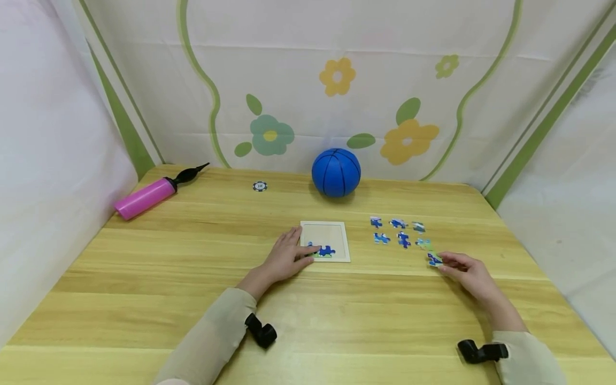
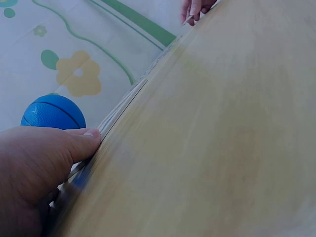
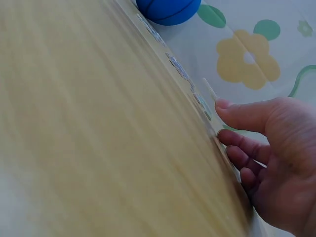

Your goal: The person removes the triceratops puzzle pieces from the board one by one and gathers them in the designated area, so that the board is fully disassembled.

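Note:
A square puzzle tray (image 1: 340,235) with a pale rim lies on the table. Joined blue and green puzzle pieces (image 1: 327,251) fill part of its lower edge. My left hand (image 1: 285,255) rests along the tray's left side, fingers fairly straight, with index finger and thumb reaching over the lower left corner and partly covering the pieces. Off to the right, my right hand (image 1: 474,275) pinches a blue and green puzzle piece (image 1: 434,260) between thumb and fingers. In the right wrist view this piece (image 3: 209,89) is tilted up, its edge showing above the thumb tip.
Several loose puzzle pieces (image 1: 403,239) lie in two rows between the tray and my right hand. Behind the tray sits a blue ball (image 1: 336,172). A round chip (image 1: 260,186) lies farther left, and a pink hand pump (image 1: 146,198) is at the left edge. Fabric walls (image 1: 298,64) surround the table.

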### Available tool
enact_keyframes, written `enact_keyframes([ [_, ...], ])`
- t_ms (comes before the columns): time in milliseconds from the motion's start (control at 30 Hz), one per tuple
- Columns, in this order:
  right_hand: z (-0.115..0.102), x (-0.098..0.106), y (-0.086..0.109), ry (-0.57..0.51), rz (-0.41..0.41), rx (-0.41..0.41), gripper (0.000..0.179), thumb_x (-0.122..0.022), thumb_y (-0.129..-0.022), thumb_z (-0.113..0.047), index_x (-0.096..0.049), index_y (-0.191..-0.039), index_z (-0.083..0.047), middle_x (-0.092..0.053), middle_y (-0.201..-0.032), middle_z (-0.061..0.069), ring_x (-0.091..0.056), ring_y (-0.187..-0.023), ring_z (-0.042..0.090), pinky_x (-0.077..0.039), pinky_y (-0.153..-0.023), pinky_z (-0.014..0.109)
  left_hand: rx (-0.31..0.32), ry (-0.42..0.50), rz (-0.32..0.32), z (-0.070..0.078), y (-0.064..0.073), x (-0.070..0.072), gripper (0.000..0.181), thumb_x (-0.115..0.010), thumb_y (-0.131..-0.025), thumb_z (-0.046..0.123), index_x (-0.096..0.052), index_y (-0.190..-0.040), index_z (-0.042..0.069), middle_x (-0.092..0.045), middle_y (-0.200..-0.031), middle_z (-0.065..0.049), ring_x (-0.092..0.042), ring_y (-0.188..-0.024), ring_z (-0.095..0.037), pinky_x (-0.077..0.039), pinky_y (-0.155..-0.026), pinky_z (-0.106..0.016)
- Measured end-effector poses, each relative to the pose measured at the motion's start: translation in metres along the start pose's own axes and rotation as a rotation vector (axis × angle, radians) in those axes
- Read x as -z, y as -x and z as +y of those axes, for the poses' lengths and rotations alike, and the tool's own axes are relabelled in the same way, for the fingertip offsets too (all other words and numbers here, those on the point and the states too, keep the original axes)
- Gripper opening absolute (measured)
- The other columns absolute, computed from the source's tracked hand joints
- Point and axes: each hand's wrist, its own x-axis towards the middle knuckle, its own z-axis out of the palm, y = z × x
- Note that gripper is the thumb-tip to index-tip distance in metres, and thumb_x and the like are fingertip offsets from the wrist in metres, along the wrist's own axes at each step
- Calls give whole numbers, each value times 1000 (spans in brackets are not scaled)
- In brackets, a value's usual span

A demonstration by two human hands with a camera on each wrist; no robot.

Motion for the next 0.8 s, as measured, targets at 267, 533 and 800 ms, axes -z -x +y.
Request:
enact_keyframes([
  [267, 4, -1, -2, 65, -25, 8, 39, -59, -82, -21, -54, -112, 3, -52, -99, 9, -46, -80, 3, -39, -65, 17, 0, -11, -2, -1, 0, -1, 35, -48, -87, 36, -52, -121, 28, -13, -139, -21, -8, -127, -32, -6, -99, -47],
  [533, 2, 0, -4, 162, -40, 38, 35, -58, -83, -20, -57, -110, 1, -50, -103, 14, -43, -83, 7, -36, -67, 21, -10, -14, -3, -2, -1, -1, 34, -49, -87, 35, -53, -120, 28, -13, -139, -21, -8, -127, -33, -7, -99, -47],
  [800, 0, -1, -4, 169, -45, 50, 35, -58, -83, -18, -56, -111, 3, -50, -102, 16, -43, -82, 13, -35, -65, 22, -5, -15, -4, -2, -1, -1, 35, -49, -87, 35, -52, -121, 28, -13, -139, -21, -8, -127, -32, -7, -99, -47],
])
